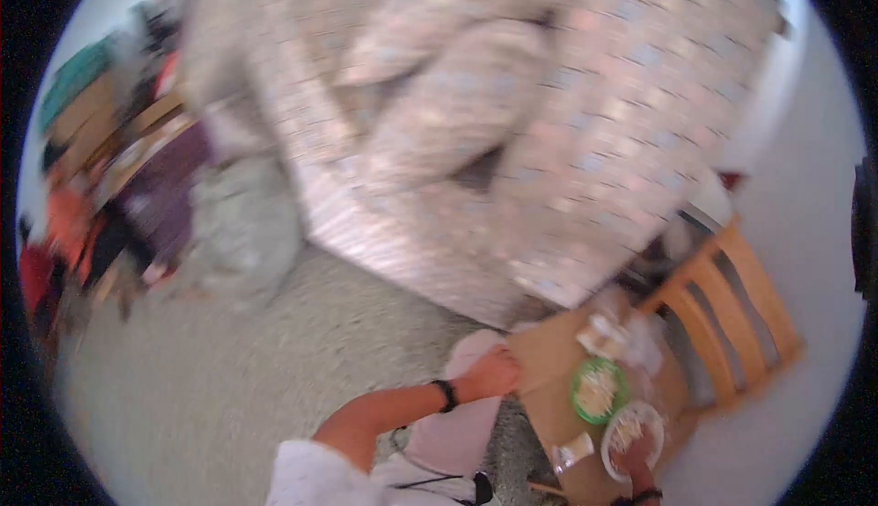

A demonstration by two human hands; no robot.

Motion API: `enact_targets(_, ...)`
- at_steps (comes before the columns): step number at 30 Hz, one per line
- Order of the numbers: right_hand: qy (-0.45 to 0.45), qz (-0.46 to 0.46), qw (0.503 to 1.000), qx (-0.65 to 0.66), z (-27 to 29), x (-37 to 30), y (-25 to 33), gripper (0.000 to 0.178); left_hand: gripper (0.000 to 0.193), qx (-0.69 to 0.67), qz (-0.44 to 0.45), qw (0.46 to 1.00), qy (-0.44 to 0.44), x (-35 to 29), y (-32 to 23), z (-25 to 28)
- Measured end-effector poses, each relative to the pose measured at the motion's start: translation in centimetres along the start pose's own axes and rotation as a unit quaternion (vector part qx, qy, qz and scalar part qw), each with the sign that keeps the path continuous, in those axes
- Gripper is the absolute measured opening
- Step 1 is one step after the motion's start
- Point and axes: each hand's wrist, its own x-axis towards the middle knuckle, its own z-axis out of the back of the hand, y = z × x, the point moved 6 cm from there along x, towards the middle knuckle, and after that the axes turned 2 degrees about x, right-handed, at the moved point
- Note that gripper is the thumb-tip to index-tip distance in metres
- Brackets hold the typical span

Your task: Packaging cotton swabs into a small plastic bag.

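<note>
My left hand [494,373] rests by my knee at the left edge of a brown table top [544,364]. Its fingers look curled in, and whether they hold anything is hidden. My right hand [633,456] reaches into a white bowl [651,419] with pale pieces in it; its fingertips are blurred against them. Just beyond that bowl stands a green bowl [576,398] with more pale, shredded-looking pieces. To the left of the white bowl lies a small pale packet [573,452].
Clear plastic wrapping [643,346] and a pale item [601,334] sit at the table's far end. A wooden chair [732,323] stands on the right. Ahead is a large patterned mattress or sofa [622,131] with cushions [457,103]. Boxes and cloths [91,131] are piled far left.
</note>
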Motion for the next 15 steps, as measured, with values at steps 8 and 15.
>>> enact_targets(8, -0.106, -0.031, 0.976, -0.19, 1.3, -2.9, 8.7, 0.113, 0.015, -0.07, 0.019, 0.996, -0.045, -2.0, 2.6, 2.5)
enact_targets(15, -0.034, -0.116, 0.975, -0.184, 2.5, -3.0, 9.6, 0.125, 0.014, -0.047, 0.048, 0.995, -0.068, -1.3, 1.4, 2.1)
